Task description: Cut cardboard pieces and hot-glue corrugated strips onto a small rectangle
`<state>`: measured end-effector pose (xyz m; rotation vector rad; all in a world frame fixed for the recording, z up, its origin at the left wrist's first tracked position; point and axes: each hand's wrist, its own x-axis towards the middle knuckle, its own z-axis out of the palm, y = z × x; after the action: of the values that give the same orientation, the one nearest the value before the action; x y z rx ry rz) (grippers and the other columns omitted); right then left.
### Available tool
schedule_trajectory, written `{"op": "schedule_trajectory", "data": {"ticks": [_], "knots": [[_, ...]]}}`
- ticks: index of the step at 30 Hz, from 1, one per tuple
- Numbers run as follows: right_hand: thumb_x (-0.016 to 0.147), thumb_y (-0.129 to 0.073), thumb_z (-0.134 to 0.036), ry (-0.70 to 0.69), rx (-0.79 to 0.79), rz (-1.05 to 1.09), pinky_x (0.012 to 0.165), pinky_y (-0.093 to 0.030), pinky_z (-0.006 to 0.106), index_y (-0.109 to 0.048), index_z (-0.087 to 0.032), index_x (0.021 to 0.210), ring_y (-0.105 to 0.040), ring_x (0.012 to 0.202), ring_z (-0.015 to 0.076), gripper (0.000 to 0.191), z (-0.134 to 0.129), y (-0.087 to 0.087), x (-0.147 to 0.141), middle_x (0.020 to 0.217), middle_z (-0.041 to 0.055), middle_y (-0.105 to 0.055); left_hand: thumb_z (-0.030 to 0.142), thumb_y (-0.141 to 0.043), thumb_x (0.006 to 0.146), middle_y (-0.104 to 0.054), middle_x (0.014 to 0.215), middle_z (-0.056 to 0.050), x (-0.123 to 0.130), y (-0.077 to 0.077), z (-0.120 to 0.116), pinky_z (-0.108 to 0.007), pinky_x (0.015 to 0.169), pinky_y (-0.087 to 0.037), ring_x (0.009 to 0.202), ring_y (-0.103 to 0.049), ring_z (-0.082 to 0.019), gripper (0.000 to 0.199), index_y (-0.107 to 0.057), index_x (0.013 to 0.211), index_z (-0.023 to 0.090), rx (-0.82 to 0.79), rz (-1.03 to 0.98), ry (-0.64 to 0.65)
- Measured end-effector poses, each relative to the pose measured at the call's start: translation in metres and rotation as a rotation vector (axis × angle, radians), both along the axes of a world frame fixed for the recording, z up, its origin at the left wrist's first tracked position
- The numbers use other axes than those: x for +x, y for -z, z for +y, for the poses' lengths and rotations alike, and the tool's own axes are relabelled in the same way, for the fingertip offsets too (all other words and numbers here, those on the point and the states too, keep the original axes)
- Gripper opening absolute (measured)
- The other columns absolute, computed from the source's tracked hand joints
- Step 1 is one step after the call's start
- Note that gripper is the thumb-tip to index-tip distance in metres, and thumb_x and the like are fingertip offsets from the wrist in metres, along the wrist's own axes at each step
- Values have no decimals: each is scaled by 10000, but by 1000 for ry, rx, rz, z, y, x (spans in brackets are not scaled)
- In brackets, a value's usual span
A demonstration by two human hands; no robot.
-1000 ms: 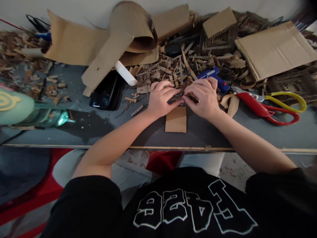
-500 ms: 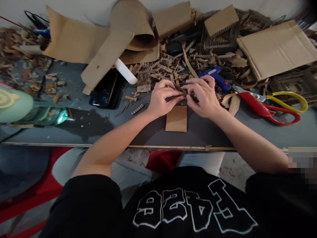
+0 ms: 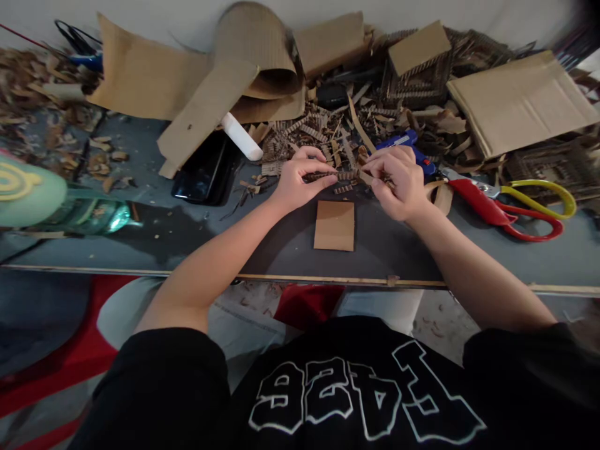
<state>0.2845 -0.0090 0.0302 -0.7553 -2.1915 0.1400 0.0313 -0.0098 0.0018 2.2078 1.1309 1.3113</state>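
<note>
In the head view, we are seeing two hands drawing apart at upper centre, exposing the work: the left hand (image 3: 304, 179) is pinching, seemingly, one brown corrugated cardboard strip (image 3: 346, 176); the right hand (image 3: 397, 179), fingertips nearly closed, is gripping one tan paper scrap (image 3: 365, 178). One flat tan cardboard square (image 3: 334, 225) is lying at centre.

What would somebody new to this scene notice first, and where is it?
Probably the scissors with one red and one yellow handle, lying to the right of the right hand on the grey table. The big curled cardboard sheet at the back also stands out, as does the plain cardboard square lying flat near the front edge.
</note>
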Motion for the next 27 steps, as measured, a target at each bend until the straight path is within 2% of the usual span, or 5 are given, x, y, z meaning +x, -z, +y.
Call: {"op": "schedule_trajectory", "data": {"ticks": [4, 8, 14, 19, 27], "knots": [[917, -554, -512, 121, 6, -48, 1009, -451, 509, -633, -233, 959, -652, 1039, 268, 293, -2, 2, -4, 986, 51, -721, 653, -613, 911, -742, 953, -68, 8, -6, -9, -397, 922, -546, 1022, -686, -215, 465, -790, 912, 223, 34, 33, 19], [955, -584, -403, 162, 34, -46, 1007, -442, 514, -659, -250, 867, -667, 1052, 266, 192, 0, 4, -8, 959, 26, -756, 664, -545, 941, -754, 841, -49, 16, -8, -18, -492, 1019, -451, 1026, -678, -255, 482, -785, 912, 247, 115, 189, -50], [938, -626, -334, 77, 100, -39, 970, -463, 499, -670, -248, 811, -687, 1019, 253, 160, -7, 5, -14, 943, 1, -776, 766, -523, 893, -768, 895, -76, 26, -4, -25, -496, 1021, -396, 1066, -666, -293, 601, -768, 970, 222, 147, 296, -207], [946, -624, -330, 17, 38, 9, 970, -484, 477, -679, -245, 847, -701, 1034, 247, 142, -10, 4, -17, 957, 11, -778, 680, -450, 974, -760, 878, -58, 24, -4, -24, -493, 1039, -372, 1093, -659, -276, 534, -744, 947, 236, 141, 315, -181], [969, -586, -344, -15, -95, 129, 1078, -477, 520, -626, -255, 877, -675, 1210, 252, 134, -4, -3, -9, 976, 7, -780, 577, -423, 1025, -740, 876, -55, 25, -18, -30, -541, 1052, -363, 1116, -649, -288, 444, -686, 920, 236, 133, 304, -159]]}}
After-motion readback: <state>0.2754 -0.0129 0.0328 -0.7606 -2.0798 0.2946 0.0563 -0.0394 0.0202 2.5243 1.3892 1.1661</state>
